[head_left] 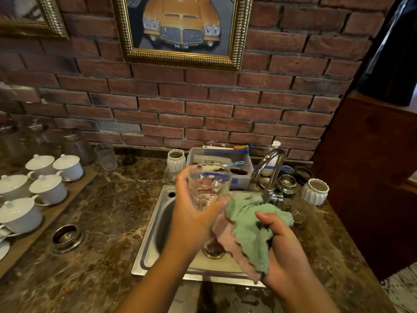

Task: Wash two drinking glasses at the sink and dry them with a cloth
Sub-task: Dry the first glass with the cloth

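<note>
My left hand point(193, 213) grips a clear drinking glass point(208, 186) round its lower part and holds it upright above the steel sink point(151, 240). Beside it on the right, my right hand point(279, 245) holds a green and pink cloth point(248, 229), which hangs over the sink and touches the base of the glass. A second clear glass point(106, 155) stands on the marble counter at the back left, near the brick wall.
The chrome tap point(269, 170) rises behind the sink on the right. A grey tub point(220, 166) with brushes sits behind the sink. White lidded cups point(47, 181) fill a wooden tray at left. A white ribbed pot point(314, 190) stands at right, a metal ring point(67, 237) on the counter at left.
</note>
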Tool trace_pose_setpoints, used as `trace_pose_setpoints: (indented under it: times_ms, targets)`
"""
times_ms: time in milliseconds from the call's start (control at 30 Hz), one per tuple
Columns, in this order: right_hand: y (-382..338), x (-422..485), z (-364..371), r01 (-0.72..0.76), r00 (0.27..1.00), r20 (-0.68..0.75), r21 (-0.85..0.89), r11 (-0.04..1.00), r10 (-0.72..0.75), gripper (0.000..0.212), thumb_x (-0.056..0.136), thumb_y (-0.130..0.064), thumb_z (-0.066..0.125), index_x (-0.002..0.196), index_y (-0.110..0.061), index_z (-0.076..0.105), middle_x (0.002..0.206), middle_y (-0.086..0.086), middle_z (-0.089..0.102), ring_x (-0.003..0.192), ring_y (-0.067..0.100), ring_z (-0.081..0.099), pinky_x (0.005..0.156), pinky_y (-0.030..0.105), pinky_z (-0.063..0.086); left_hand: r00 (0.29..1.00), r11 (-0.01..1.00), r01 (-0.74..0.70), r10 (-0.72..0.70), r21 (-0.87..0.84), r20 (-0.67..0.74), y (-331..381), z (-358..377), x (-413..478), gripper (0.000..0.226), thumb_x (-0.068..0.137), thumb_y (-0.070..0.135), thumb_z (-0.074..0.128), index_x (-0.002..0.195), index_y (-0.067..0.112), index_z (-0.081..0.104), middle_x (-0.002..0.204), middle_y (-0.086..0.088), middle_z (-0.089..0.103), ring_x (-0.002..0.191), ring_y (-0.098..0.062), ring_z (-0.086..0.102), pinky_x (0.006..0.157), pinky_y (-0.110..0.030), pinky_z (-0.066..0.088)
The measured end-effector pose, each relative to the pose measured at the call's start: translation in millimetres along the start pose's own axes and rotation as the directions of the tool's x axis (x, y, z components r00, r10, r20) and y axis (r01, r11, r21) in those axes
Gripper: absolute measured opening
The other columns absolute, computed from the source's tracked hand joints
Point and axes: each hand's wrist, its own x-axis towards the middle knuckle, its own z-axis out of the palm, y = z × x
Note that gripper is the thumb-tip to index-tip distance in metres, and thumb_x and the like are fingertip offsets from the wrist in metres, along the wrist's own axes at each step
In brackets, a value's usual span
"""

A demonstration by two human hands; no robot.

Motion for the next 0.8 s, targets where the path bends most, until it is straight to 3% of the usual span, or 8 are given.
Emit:
trace_pose_setpoints:
  times_ms: [100,167,267,367,467,633,700,800]
  targets:
    - [-3,1,-16,-0.058,0.995,-0.087,-0.13,0.99,0.047,0.041,0.086,-0.025,0.058,0.117,-0.001,0.072,0.124,0.025,0.069,0.118,0.042,0.064,0.101,0.053,0.05,0.998,0.997,0.046,-0.049,-0.055,-0.048,-13,-19,0,0.078,0.064,0.039,0.085,0.132,0.04,0.048,0.122,0.01,0.067,0.113,-0.016,0.066,0.093,-0.044,0.058]
    - [-4,5,-28,-0.11,0.973,-0.232,-0.431,0.895,0.007,0.032,0.092,-0.025,0.057,0.117,-0.008,0.069,0.115,0.021,0.073,0.118,0.042,0.063,0.105,0.055,0.044,0.996,0.993,0.079,-0.082,-0.089,-0.029,-20,-27,-4,0.074,0.063,0.036,0.085,0.129,0.041,0.053,0.118,0.007,0.07,0.108,-0.018,0.069,0.079,-0.032,0.061]
    - [-2,10,-42,-0.188,0.96,-0.251,-0.906,0.38,-0.124,0.02,0.099,-0.027,0.053,0.115,-0.02,0.065,0.112,0.006,0.071,0.105,0.021,0.067,0.1,0.037,0.052,0.987,0.985,0.153,-0.148,-0.082,0.062,-30,-36,-15,0.071,0.062,0.034,0.087,0.124,0.05,0.056,0.119,0.01,0.071,0.11,-0.017,0.069,0.082,-0.035,0.061]
    - [0,15,-61,-0.271,0.947,-0.285,-0.957,0.107,-0.149,0.026,0.098,-0.032,0.051,0.112,-0.014,0.064,0.117,0.013,0.063,0.105,0.026,0.064,0.096,0.045,0.054,0.964,0.977,0.215,-0.21,-0.013,0.162,-38,-39,-28,0.081,0.063,0.036,0.088,0.133,0.05,0.051,0.124,0.019,0.066,0.115,-0.011,0.066,0.094,-0.044,0.059]
    - [-5,13,-72,-0.29,0.931,-0.328,-0.93,0.226,-0.158,0.019,0.101,-0.024,0.05,0.102,-0.013,0.065,0.112,0.015,0.066,0.099,0.027,0.064,0.097,0.048,0.053,0.932,0.966,0.258,-0.252,0.012,0.261,-44,-36,-38,0.082,0.067,0.028,0.089,0.135,0.051,0.05,0.126,0.031,0.06,0.119,-0.006,0.063,0.092,-0.039,0.059]
    - [-14,3,-67,-0.192,0.905,-0.425,-0.412,0.891,-0.001,0.034,0.097,-0.017,0.052,0.128,-0.003,0.057,0.113,0.022,0.07,0.103,0.037,0.066,0.077,0.045,0.054,0.875,0.939,0.344,-0.311,-0.023,0.372,-47,-23,-53,0.078,0.066,0.036,0.086,0.135,0.051,0.053,0.123,0.023,0.068,0.112,-0.003,0.067,0.084,-0.017,0.054]
    - [-19,-2,-57,-0.122,0.936,-0.35,-0.252,0.96,0.027,0.036,0.089,-0.017,0.055,0.122,-0.006,0.062,0.118,0.021,0.072,0.107,0.039,0.068,0.077,0.051,0.058,0.849,0.91,0.409,-0.35,-0.072,0.396,-46,-18,-56,0.077,0.066,0.038,0.086,0.134,0.048,0.052,0.115,0.007,0.073,0.107,-0.012,0.071,0.081,-0.022,0.056]
    - [-20,-1,-45,0.007,0.919,-0.321,-0.566,0.825,-0.228,0.023,0.097,-0.009,0.052,0.116,-0.01,0.065,0.099,0.013,0.078,0.09,0.032,0.074,0.076,0.051,0.061,0.859,0.916,0.397,-0.346,-0.063,0.378,-40,-14,-55,0.068,0.065,0.049,0.088,0.122,0.045,0.052,0.108,-0.004,0.073,0.099,-0.018,0.073,0.078,-0.028,0.057]
